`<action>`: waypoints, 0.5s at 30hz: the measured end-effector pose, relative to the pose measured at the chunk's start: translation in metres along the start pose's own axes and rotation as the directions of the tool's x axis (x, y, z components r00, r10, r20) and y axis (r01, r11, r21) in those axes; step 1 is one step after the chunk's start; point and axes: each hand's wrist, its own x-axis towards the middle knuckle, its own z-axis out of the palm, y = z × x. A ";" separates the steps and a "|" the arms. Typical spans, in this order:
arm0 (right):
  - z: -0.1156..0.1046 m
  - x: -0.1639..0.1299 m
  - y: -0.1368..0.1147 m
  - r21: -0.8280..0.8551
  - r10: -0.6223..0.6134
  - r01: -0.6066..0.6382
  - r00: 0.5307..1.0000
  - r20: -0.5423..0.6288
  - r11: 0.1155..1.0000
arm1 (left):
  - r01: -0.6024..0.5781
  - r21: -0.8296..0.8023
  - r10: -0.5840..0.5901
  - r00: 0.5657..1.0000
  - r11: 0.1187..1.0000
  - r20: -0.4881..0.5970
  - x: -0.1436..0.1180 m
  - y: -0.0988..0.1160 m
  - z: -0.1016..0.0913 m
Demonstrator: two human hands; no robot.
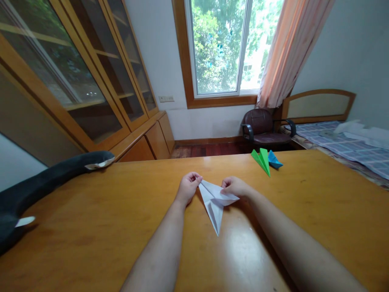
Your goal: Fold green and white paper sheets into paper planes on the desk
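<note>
Pinching a pointed white paper plane [215,202], left hand [188,187] and right hand [234,186].

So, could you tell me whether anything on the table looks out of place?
Only the dark plush toy sprawled over the table's left edge. The white paper plane sits pinched between both hands, undamaged.

We see a glossy orange-brown wooden bench [91,227]. Near its far edge, toward the right, a green paper plane [261,160] lies touching a blue folded paper [274,160]. A dark plush toy [45,182] sprawls along its left edge.
</note>
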 end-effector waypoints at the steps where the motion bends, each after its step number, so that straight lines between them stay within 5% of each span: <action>1: 0.001 0.000 -0.001 0.027 0.006 -0.006 1.000 -0.010 1.000 | -0.005 0.011 0.005 1.000 1.000 -0.010 0.000 -0.001 0.000; 15: 0.007 -0.004 -0.008 0.137 0.027 -0.007 0.989 -0.146 0.991 | -0.014 -0.027 0.011 0.997 1.000 -0.076 0.001 -0.004 0.002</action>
